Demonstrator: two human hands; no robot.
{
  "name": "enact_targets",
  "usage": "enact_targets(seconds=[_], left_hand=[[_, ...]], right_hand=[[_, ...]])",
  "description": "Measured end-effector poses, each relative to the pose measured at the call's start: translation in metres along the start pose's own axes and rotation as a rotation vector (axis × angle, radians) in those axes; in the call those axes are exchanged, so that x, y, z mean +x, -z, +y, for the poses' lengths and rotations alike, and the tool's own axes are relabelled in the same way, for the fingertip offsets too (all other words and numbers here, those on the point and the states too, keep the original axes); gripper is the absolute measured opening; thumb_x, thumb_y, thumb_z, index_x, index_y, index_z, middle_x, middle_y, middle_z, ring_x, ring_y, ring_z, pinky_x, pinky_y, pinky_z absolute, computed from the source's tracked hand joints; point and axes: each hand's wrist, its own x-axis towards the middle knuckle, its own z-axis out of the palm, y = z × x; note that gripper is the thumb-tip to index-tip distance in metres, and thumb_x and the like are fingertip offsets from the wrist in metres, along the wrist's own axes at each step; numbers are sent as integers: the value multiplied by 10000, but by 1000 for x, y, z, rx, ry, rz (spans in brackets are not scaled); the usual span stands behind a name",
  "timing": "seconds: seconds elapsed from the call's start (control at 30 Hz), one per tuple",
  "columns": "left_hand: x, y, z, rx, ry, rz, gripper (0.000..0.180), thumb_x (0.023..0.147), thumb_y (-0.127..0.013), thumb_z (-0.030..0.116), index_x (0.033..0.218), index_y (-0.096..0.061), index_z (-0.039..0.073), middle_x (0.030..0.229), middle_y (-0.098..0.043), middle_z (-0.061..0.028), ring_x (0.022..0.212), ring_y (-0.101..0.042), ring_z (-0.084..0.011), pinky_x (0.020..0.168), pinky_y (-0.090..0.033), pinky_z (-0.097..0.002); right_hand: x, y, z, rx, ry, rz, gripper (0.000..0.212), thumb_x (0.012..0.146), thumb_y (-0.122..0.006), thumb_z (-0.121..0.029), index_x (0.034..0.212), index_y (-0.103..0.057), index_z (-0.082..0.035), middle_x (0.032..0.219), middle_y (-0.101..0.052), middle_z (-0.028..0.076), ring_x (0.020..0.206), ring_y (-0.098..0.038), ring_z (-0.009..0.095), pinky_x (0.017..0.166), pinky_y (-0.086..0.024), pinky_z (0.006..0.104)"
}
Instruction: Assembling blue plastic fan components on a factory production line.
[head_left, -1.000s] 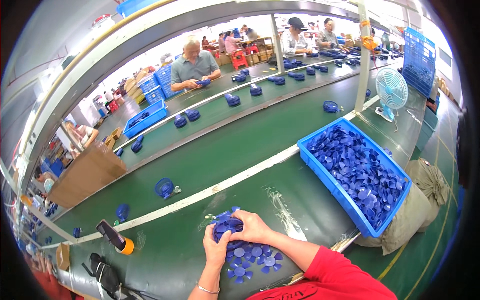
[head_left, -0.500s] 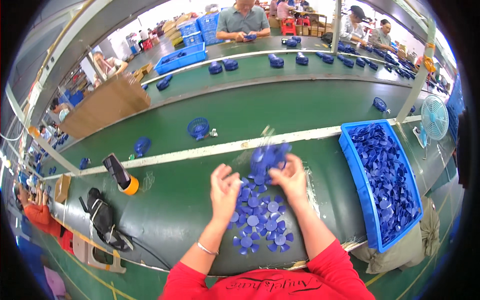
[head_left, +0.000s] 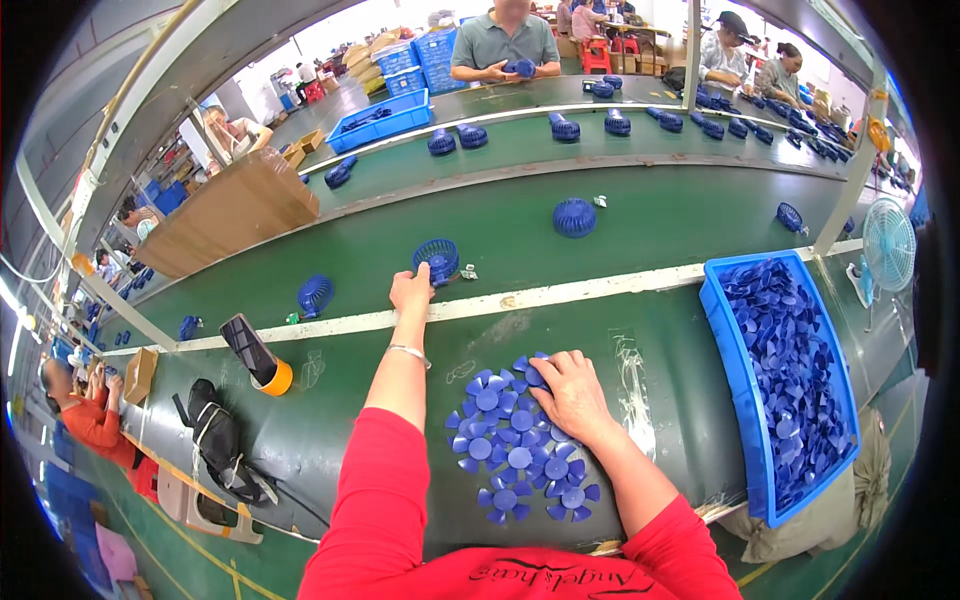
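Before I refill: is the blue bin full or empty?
Nearly full: the blue bin holds loose blue fan blades heaped close to its rim along its whole length.

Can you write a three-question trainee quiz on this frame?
1. True or false: the left hand reaches a blue fan cage on the green belt.
2. The right hand rests on: A) fan blades B) a tape roll C) a cardboard box
3. What fills the blue bin at the right?

Key: 1 true; 2 A; 3 loose blue fan blades.
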Motion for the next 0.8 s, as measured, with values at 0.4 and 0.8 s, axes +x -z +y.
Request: enact_targets(seconds=[0.4, 0.8], left_hand=[[-80, 15, 52, -659, 170, -441, 343, 809, -493, 26, 1148, -448, 47, 982, -591, -133, 799, -626, -248, 674, -564, -414], [-274, 63, 28, -560, -184, -468, 375, 996, -396, 357, 1178, -477, 39, 988, -504, -35, 831, -472, -108, 730, -428, -257]], right_hand=[[-3, 7, 19, -64, -186, 138, 343, 646, -751, -157, 958, -641, -66, 883, -556, 97, 873, -528, 299, 755, -418, 394], [-9, 17, -25, -102, 150, 376, 421, 691, -701, -113, 1087, -591, -22, 972, -535, 146, 935, -498, 365, 887, -398, 484]])
